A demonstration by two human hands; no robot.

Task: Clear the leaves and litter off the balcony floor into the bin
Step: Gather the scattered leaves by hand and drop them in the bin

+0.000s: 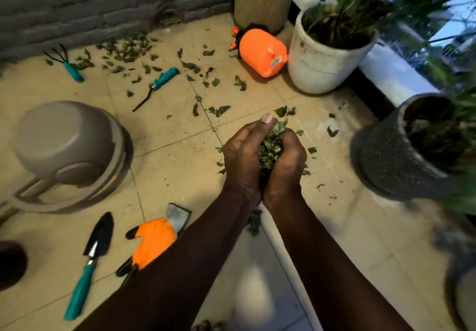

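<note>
Left hand and right hand cupped together, gripping leaf wad; bin well off to their left, left hand nearer

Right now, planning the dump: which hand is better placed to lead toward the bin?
Probably the left. Both the left hand and right hand cup the leaves together, but the bin sits on the left hand's side.

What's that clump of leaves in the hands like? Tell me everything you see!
The clump of leaves is a tight wad of small, crumpled dark-green pieces, some paler. It is squeezed between the left hand and right hand, whose fingers curl round it, above the tiled floor. A few leaf tips poke out on top.
</note>
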